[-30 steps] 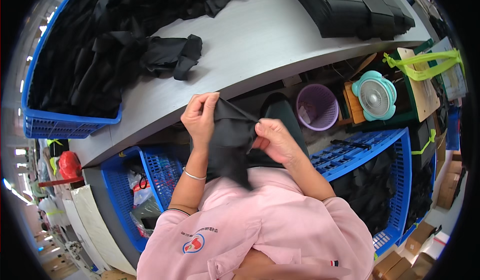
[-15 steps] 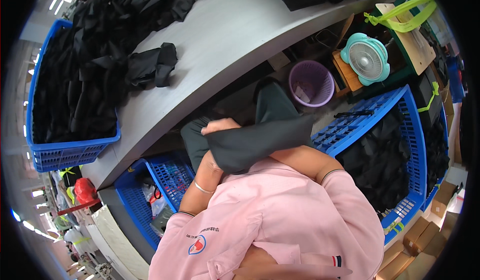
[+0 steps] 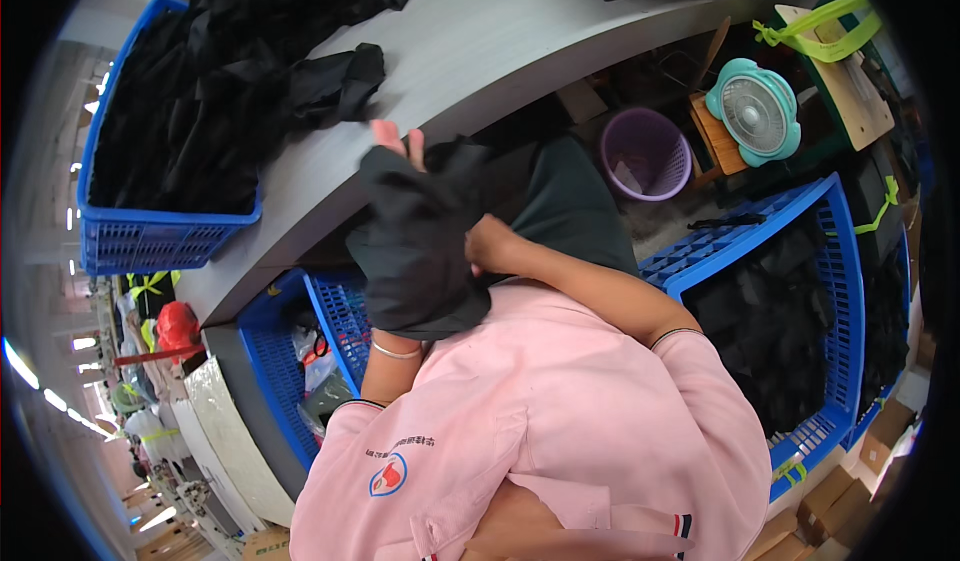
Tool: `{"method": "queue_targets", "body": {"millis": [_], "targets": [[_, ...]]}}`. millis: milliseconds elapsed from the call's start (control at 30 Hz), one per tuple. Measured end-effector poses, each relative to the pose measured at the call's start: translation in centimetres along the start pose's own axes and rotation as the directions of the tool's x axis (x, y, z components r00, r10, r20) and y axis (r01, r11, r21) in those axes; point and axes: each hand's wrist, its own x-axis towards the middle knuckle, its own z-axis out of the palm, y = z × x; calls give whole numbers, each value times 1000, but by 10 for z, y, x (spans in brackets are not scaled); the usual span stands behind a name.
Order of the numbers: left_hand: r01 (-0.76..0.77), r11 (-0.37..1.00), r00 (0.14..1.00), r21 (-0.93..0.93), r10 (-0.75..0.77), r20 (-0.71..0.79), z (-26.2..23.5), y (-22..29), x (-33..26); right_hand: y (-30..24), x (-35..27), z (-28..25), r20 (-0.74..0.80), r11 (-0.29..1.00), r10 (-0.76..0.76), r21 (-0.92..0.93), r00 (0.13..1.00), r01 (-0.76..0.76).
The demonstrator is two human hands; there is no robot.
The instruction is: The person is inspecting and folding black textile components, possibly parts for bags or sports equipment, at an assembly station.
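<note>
A tube-like piece of black fabric (image 3: pixel 425 261) covers my left forearm and most of my left hand (image 3: pixel 400 143). Only some fingers of that hand show past the cloth's far end, stretched out and apart, close to the edge of the grey table (image 3: pixel 420 91). Closed at the cloth's right side is my right hand (image 3: pixel 490 245), gripping the fabric. The cloth is bunched and slightly blurred above my lap. On the table to the far left, a blue crate (image 3: pixel 165 236) lies heaped with black fabric pieces (image 3: pixel 190 131), some spilling out.
At my right stands a blue crate (image 3: pixel 848 291) of black cloth. A purple basket (image 3: pixel 672 171) and a turquoise fan (image 3: pixel 755 111) are ahead right. Another blue crate (image 3: pixel 275 361) with bags sits at my left. Cardboard boxes (image 3: pixel 835 496) lie lower right.
The fabric has gone from lying stretched sideways across my lap to bunched along my left arm. My left hand has moved forward through it, and my right hand has come into view.
</note>
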Motion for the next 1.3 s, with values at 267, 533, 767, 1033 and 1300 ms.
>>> {"method": "queue_targets", "body": {"millis": [267, 533, 767, 1033, 1300], "targets": [[-2, 957, 999, 290, -11, 43, -24, -12, -15, -59, -18, -30, -733, 939, -46, 199, 678, 279], [-113, 949, 992, 295, 92, 83, -26, 3, -25, -54, -25, -53, -672, 869, 94, 416, 734, 270], [-49, 975, 997, 218, 33, 76, -37, 3, -15, -66, -38, -76, -366, 729, 240, 680, 899, 82], [176, 955, 958, -238, -110, 266, -73, 17, -8, -60, -38, -85, -469, 926, 118, 370, 875, 73], [-382, 816, 896, -435, 210, -392, -18, -27, -20, -59, -57, -131, -180, 460, 230, 886, 956, 56]]}}
